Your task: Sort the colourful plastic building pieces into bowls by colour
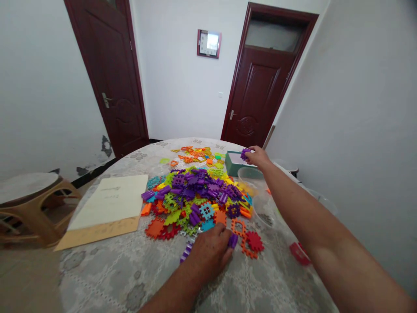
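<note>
A heap of colourful interlocking plastic pieces point(198, 195) lies in the middle of the round table point(107, 265); purple ones top the pile. My left hand point(208, 252) rests palm down at the heap's near edge, fingers curled over small purple pieces point(232, 240). Far across the table, my right hand point(257, 156) is stretched out, pinching a purple piece point(245, 153) just above a green box point(235, 164).
A clear plastic tub point(250, 176) stands beside the green box, with a second clear container point(265, 211) nearer. A cream sheet on brown card point(107, 204) lies at left. A second cluster of orange pieces point(195, 155) sits at the back. A wooden stool point(29, 204) stands left.
</note>
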Available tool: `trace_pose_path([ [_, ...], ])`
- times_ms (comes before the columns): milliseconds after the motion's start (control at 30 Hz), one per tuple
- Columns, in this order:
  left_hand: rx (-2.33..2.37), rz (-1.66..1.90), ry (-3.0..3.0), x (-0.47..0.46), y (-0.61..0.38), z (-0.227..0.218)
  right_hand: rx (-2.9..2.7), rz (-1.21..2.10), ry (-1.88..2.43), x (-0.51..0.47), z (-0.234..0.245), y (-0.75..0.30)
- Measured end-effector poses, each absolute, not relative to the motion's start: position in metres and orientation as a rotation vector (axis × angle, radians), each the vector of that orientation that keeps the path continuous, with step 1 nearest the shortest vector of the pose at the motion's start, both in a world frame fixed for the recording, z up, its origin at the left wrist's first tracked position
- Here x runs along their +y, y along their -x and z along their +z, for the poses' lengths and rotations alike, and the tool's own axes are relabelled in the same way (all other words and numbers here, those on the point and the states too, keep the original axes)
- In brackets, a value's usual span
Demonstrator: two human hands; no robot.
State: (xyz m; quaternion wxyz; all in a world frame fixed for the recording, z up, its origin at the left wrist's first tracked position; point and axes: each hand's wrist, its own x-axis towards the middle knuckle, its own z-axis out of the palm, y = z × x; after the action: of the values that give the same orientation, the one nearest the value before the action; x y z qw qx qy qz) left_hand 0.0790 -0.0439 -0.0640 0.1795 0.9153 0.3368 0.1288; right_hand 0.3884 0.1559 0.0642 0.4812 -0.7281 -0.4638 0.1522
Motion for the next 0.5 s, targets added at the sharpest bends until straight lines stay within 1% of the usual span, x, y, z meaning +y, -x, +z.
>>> trace_pose_path([
  [133,0.96,0.342,-2.572,-0.044,-0.079,-0.066,-1.036,0.38,1.754,0.173,0.056,-0.39],
  [267,0.953,0.358,-2.591,-0.044,-0.081,-0.069,-1.013,0.362,1.675,0.164,0.058,-0.385],
  [400,0.929,0.35,-2.605,-0.044,-0.084,-0.069,-1.039,0.353,1.598,0.134,0.066,-0.374],
  [500,0.921,0.367,-2.618,-0.044,-0.087,-0.068,-1.192,0.382,1.521,0.092,0.063,-0.362],
])
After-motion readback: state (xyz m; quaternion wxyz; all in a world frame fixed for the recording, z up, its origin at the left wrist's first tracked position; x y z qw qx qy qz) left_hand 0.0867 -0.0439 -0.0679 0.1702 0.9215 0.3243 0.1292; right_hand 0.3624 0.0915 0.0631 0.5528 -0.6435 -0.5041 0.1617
